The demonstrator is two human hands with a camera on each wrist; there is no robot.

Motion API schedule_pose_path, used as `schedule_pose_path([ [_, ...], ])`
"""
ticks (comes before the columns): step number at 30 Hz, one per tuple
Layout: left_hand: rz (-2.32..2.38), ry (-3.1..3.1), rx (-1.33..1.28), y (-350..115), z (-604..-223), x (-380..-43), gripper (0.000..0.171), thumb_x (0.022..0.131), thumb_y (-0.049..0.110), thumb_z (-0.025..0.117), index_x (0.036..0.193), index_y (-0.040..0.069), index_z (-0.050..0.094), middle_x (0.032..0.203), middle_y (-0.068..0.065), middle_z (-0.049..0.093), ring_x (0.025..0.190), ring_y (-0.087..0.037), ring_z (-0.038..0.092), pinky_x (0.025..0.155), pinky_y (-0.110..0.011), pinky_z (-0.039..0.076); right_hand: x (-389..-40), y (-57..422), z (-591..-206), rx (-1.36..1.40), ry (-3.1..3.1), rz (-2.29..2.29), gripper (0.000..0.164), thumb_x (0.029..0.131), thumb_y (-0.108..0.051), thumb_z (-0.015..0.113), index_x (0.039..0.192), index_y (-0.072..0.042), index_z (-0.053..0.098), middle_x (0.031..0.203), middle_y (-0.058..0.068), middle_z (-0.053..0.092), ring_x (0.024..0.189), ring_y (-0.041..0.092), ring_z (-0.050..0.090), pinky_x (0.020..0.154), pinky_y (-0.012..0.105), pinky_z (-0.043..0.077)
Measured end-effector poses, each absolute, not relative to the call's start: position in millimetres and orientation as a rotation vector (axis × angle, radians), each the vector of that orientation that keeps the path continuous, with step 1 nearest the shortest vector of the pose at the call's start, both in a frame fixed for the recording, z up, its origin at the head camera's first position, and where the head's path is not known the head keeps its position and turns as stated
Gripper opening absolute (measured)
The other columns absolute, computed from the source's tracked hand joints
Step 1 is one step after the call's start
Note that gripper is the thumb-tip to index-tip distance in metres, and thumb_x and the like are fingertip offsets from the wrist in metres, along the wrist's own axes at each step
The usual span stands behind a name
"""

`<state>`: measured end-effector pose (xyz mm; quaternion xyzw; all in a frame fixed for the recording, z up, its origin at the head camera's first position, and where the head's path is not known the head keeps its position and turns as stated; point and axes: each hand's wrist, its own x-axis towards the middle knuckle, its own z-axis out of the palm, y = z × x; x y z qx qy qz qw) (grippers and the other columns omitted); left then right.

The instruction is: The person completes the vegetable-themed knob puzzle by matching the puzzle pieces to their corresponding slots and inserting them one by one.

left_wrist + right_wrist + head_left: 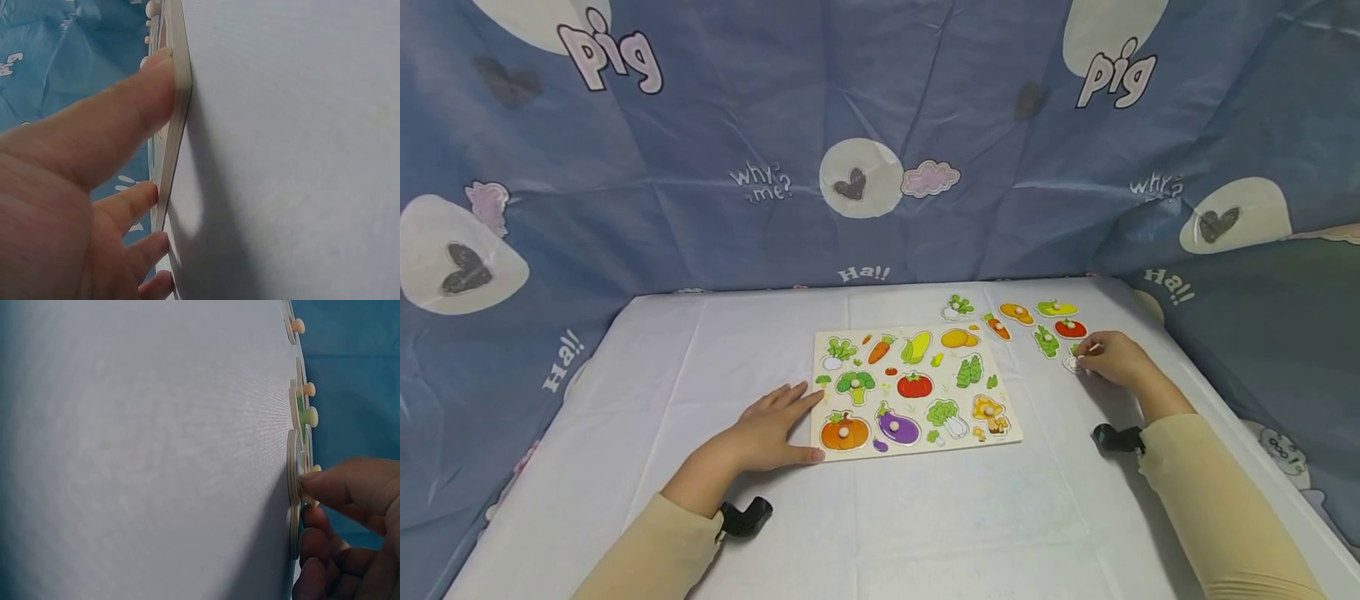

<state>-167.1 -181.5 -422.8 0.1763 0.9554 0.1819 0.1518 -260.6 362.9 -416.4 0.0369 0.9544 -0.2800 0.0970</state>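
Observation:
My left hand point(775, 429) lies at the left edge of a wooden vegetable puzzle board point(917, 479). Its thumb point(134, 94) and fingertips touch that edge, fingers extended. Knobbed broccoli point(855, 386), pumpkin point(835, 435), eggplant point(906, 432) and mushroom point(988, 410) pieces sit in the board. At the right, my right hand point(1112, 358) pinches the knob of a white-and-green bok choy puzzle piece point(292, 487) between thumb and fingers. That piece is flat, right at the tablecloth, and partly covered by the fingers in the head view.
Loose knobbed pieces lie beyond the board's back right: radish point(957, 308), carrot point(997, 327), potato point(1017, 314), corn point(1057, 309), tomato point(1070, 329) and asparagus point(1046, 342). A white cloth point(925, 533) covers the table, and a blue printed curtain point(775, 233) hangs behind.

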Motion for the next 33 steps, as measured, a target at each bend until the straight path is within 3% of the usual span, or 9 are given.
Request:
schedule_pose_path([
  [9, 0.525, 2.737, 0.506, -181, -422, -167, 0.097, 0.078, 0.061, 0.076, 0.156, 0.017, 0.037, 0.164, -0.017, 0.023, 0.149, -0.045, 0.016, 0.115, -0.068, 0.015, -256, 362, -414, 0.082, 2.810, -0.824, 0.015, 0.093, -0.016, 0.066, 0.100, -0.002, 0.065, 0.102, 0.016, 0.065, 0.087, 0.026, 0.056, 0.069, 0.032, 0.045],
  [33, 0.520, 2.745, 0.521, -182, -423, -168, 0.096, 0.079, 0.059, 0.076, 0.156, 0.016, 0.037, 0.164, -0.017, 0.023, 0.149, -0.045, 0.016, 0.115, -0.068, 0.015, -240, 339, -398, -0.265, 2.763, -0.884, 0.011, 0.089, -0.011, 0.073, 0.098, -0.005, 0.070, 0.093, 0.004, 0.066, 0.085, 0.022, 0.055, 0.072, 0.032, 0.048],
])
